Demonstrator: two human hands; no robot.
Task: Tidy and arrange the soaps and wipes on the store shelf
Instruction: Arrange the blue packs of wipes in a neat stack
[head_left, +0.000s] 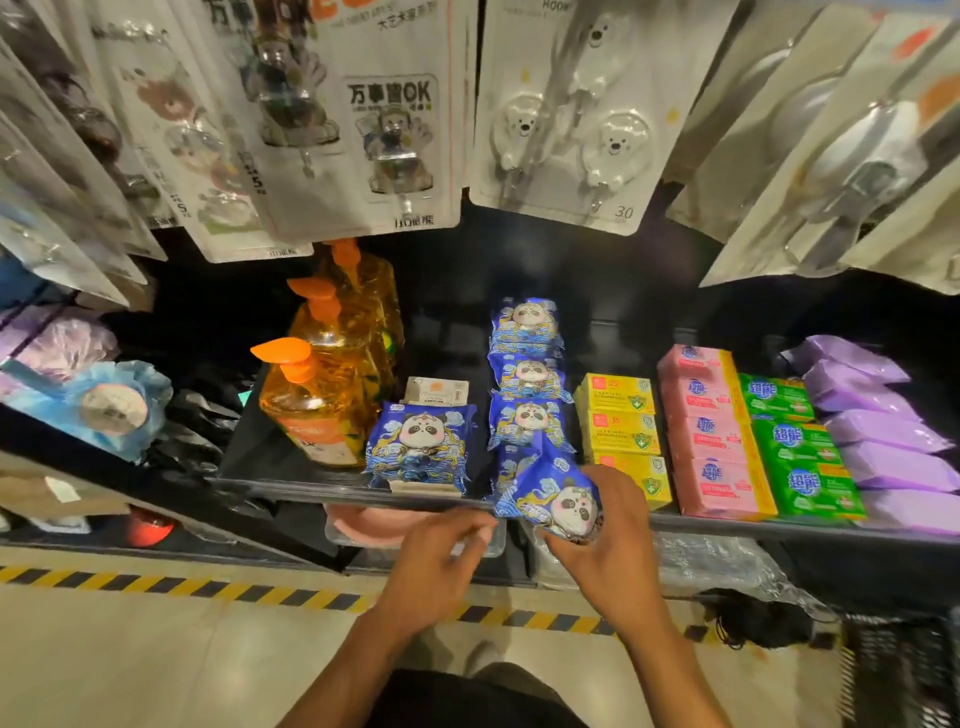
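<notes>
My right hand (608, 540) grips a blue panda wipes pack (550, 493), tilted, at the front edge of the black shelf (291, 467). Behind it a row of the same blue packs (527, 379) runs to the back. Another blue panda pack (418, 447) stands alone at the front, left of that row. My left hand (439, 556) hovers below the shelf edge, fingers loosely curled, holding nothing. Right of the wipes lie rows of yellow soap boxes (621, 431), pink soap bars (711, 441), green soap bars (795, 447) and purple packs (878, 421).
Orange pump bottles (322, 395) stand at the shelf's left, with a small white box (436, 389) behind the lone pack. Blister-packed hooks (566, 119) hang above the shelf. A lower shelf holds a pink tray (374, 525) and plastic-wrapped goods. Yellow-black floor tape (156, 584) runs along the base.
</notes>
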